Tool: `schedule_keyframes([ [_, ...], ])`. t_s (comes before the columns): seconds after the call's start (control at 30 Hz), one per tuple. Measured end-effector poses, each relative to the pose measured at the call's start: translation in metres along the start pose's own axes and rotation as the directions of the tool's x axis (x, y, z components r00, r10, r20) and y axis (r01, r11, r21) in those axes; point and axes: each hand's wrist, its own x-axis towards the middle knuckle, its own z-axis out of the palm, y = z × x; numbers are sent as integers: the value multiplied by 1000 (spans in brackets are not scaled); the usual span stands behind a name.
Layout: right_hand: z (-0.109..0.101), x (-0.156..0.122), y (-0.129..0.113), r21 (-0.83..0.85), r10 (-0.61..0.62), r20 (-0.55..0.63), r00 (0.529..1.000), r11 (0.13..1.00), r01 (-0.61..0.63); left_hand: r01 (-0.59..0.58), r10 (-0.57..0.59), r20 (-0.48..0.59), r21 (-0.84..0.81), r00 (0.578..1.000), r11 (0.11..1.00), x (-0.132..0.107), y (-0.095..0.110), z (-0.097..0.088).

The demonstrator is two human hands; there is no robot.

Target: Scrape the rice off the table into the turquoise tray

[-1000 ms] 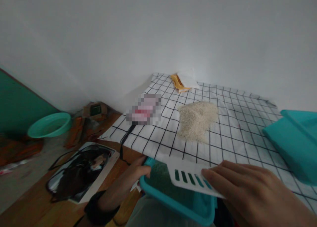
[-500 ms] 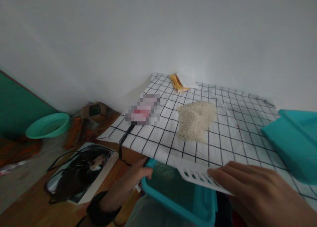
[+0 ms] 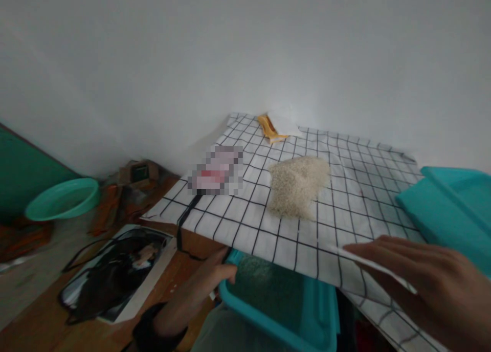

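Observation:
My left hand (image 3: 215, 274) is closed on the left rim of a teal plastic tub (image 3: 264, 321), which is below the table's front edge. Pale grains lie over the tub's floor. In my right hand (image 3: 425, 278) is a thin white slotted plastic piece (image 3: 378, 265), now nearly edge-on and held above the cloth's front edge. Its exact kind I cannot tell. Beyond it, a heap of rice-like grains (image 3: 299, 185) lies on the white checked cloth (image 3: 240, 219), apart from both hands.
A second teal tub (image 3: 452, 219) stands tilted on the right of the cloth. A blurred-out pinkish object (image 3: 217, 170) with a black strap lies left, a yellow and white packet (image 3: 270, 129) at the back. A green basin (image 3: 63, 198) and a black bag (image 3: 115, 275) are at the left.
My right hand has moved slightly right and turned the white slotted piece from showing its slots to edge-on, away from the tub. My left hand keeps its grip on the rim.

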Motion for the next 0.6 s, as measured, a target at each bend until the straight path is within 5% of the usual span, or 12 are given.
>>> schedule_keyframes([
  [0.13,8,12,34,-39,203,67,977,979,-201,-6,7,53,-10,999,1000,9,-15,0],
  [0.23,14,37,45,-28,208,195,959,978,-207,17,-17,64,8,998,1000,16,-21,0],
  [0.4,18,73,37,-14,161,298,941,986,-164,40,-41,27,12,999,999,17,-19,1],
  [0.6,14,70,11,53,96,304,948,992,-117,-12,12,8,1,1000,1000,14,-19,-3],
])
